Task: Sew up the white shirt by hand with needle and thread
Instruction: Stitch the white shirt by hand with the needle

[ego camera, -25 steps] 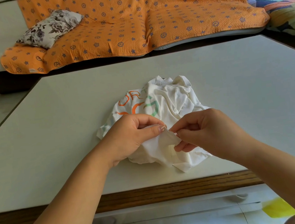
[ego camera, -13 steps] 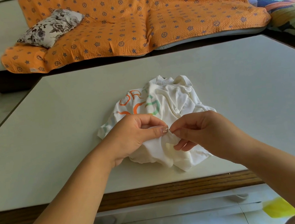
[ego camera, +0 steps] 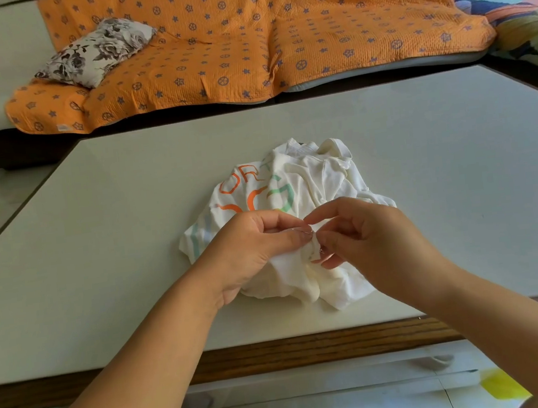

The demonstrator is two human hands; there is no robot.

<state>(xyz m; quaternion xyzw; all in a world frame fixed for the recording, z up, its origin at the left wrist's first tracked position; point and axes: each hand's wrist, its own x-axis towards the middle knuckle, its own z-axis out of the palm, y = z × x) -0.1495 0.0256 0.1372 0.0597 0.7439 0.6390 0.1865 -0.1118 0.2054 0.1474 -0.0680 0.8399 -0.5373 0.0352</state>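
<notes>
Head view: crumpled white shirt (ego camera: 318, 181) lies mid-table (ego camera: 95, 223), near the front edge.
Far left: flowered cushion (ego camera: 96, 52) on an orange sofa cover (ego camera: 243, 45) beyond the table.
Left hand (ego camera: 252, 249): fingers curled, thumb and forefinger pinching a raised fold of the white shirt.
Print: orange and green letters on its left part.
Right hand (ego camera: 365, 236): fingers curled, tips pinching the same fold, just beside the left thumb.
</notes>
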